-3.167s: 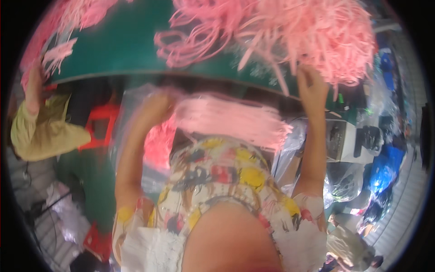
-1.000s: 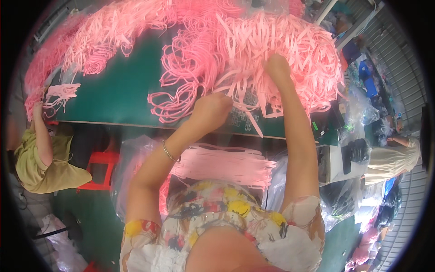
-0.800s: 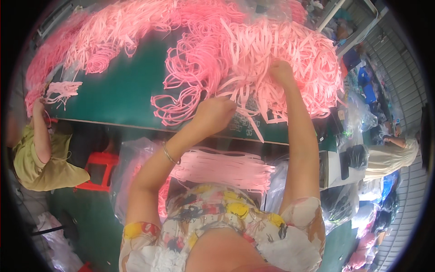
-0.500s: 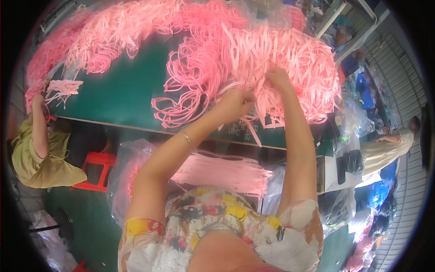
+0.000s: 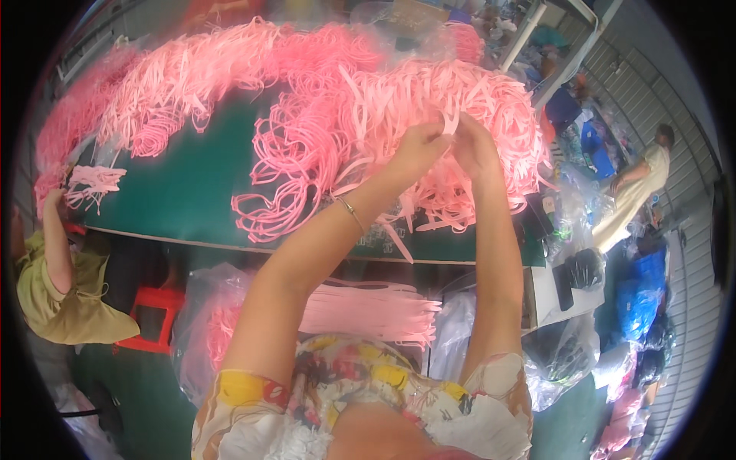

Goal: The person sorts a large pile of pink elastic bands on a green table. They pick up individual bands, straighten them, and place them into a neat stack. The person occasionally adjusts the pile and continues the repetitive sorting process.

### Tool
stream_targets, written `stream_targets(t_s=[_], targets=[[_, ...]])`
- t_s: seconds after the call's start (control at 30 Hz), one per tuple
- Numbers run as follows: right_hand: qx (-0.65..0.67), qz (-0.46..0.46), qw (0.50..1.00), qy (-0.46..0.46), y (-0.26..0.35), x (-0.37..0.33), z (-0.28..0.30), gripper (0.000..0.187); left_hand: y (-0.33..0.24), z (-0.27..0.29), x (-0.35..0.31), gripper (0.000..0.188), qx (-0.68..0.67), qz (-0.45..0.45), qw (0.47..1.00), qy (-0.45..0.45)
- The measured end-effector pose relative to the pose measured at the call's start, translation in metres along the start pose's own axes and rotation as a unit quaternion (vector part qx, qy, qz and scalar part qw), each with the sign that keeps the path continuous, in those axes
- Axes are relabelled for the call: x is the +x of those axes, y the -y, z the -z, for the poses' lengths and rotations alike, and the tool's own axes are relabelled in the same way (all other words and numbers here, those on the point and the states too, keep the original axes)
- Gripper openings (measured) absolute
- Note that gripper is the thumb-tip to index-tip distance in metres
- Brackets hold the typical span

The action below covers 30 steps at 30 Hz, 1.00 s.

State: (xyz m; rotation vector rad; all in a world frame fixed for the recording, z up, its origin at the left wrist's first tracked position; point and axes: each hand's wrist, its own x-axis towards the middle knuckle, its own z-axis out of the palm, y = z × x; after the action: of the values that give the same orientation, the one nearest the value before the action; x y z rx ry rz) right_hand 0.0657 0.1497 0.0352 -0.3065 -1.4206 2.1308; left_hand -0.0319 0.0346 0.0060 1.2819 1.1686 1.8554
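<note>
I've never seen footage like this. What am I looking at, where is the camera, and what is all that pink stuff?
The camera sits on a person's head and looks down, so the picture bulges at its rim. The two bare arms from below are theirs. The left hand and right hand meet over a heap of pink strips on a green table, pinching one strip between them. More strips lie flat in a bundle on the lap. At left, another person's hand handles strips too.

Left hand [image 5: 420, 148] and right hand [image 5: 474, 146] raised, fingertips pinched together.
</note>
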Motion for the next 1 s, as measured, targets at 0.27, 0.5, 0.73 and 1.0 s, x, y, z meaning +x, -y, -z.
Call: stream_targets(t_s=[0.27,0.5,0.73,1.0], targets=[[0.118,0.154,0.978,-0.081,0.048,0.026,-0.005,0.032,-0.075,-0.001,-0.017,0.023,0.081,0.025,0.990,0.113],[0.170,0.230,0.946,-0.156,0.070,-0.014,0.011,0.038,-0.101,0.046,-0.093,0.025,0.092,0.079,0.983,0.138],[0.028,0.182,0.969,-0.165,-0.004,-0.162,-0.001,0.038,-0.087,0.135,-0.220,0.019,0.076,0.291,0.947,0.113],[-0.113,-0.119,0.972,-0.167,-0.168,-0.298,0.042,0.030,0.010,0.192,-0.344,0.022,0.123,0.411,0.898,0.095]])
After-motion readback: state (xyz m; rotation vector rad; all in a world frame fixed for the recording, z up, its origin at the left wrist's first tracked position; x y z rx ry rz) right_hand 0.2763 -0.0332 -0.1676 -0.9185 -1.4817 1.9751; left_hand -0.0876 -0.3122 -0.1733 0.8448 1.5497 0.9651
